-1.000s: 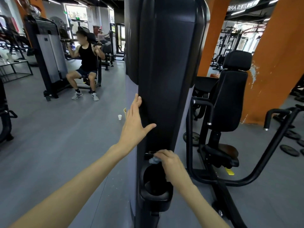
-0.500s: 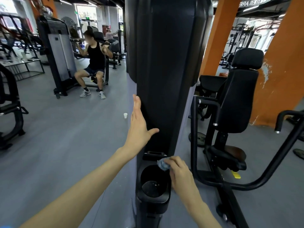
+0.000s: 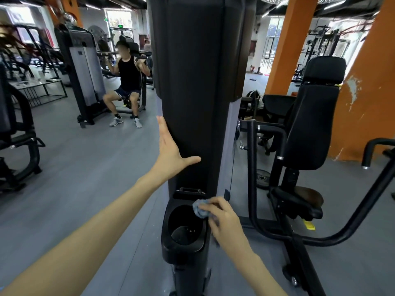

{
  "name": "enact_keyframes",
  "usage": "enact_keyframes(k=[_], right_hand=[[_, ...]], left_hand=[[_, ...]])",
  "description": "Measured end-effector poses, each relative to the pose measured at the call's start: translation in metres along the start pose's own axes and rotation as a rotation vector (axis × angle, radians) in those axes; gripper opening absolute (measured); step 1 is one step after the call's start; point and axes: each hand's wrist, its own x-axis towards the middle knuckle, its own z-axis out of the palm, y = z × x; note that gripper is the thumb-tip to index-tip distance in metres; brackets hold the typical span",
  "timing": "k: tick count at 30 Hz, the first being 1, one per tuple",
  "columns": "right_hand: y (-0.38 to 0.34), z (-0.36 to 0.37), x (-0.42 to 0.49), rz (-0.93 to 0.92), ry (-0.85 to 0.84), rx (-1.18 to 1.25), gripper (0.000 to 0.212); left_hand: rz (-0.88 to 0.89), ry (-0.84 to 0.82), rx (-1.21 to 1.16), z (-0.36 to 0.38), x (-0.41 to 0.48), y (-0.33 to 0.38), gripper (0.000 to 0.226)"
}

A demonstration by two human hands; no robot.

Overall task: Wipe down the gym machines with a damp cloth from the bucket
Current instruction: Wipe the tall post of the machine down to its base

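The right hand [image 3: 224,223] has its fingers [image 3: 214,205] curled round a small, bunched grey-blue cloth [image 3: 199,208]. It presses the cloth on the upper right rim of the black cup holder [image 3: 181,252] at the foot of the machine's tall black shroud [image 3: 192,82]. The left hand [image 3: 171,153] lies flat and spread against the shroud's left edge, holding nothing, thumb stretched across the front face; it looks like a brace.

To do this step well, the cloth would best follow the rim all the way round. It should then dip into the well below the fingers, where dirt likely gathers, and into the shallow slot [image 3: 188,191] just above and left of the fingertips. A firm pinch matters, since the wad is small and could drop into the well.

Just right of the right hand's fingers stands a black frame tube [image 3: 253,167], near enough to catch the knuckles on a wide sweep. Beyond it is a padded seat [image 3: 316,129]. Well away past the left fingers, a person [image 3: 128,82] sits working another machine [image 3: 83,67]. No bucket is in view.
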Motion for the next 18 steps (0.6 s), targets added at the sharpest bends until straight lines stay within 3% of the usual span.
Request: enact_keyframes(k=[2,4,6,7,11,13,15,18], right_hand=[[0.0,-0.009,-0.007,0.222,0.131,0.194,0.037],[-0.009,-0.016,0.012,0.507,0.45,0.376,0.032],[-0.03,-0.023,0.053,0.595,0.74,0.439,0.028],[-0.043,-0.023,0.076,0.557,0.805,0.48,0.034],[-0.086,0.001,0.14,0.338,0.801,0.473,0.049],[-0.078,0.024,0.13,0.324,0.817,0.403,0.051],[-0.057,0.041,0.105,0.456,0.801,0.479,0.052],[-0.033,0.04,0.1,0.828,0.68,0.716,0.048]], left_hand=[[-0.018,0.001,0.035,0.004,0.001,-0.001,0.141],[-0.016,-0.052,0.033,0.003,0.002,-0.004,0.138],[-0.013,-0.085,0.039,0.001,0.002,-0.004,0.136],[-0.013,-0.069,0.045,0.002,0.002,-0.005,0.136],[-0.009,-0.002,0.103,0.005,0.004,-0.01,0.122],[-0.007,-0.033,0.114,0.004,0.005,-0.012,0.124],[0.037,-0.079,0.096,0.004,0.008,-0.016,0.141],[0.031,-0.089,0.077,0.004,0.008,-0.017,0.146]])
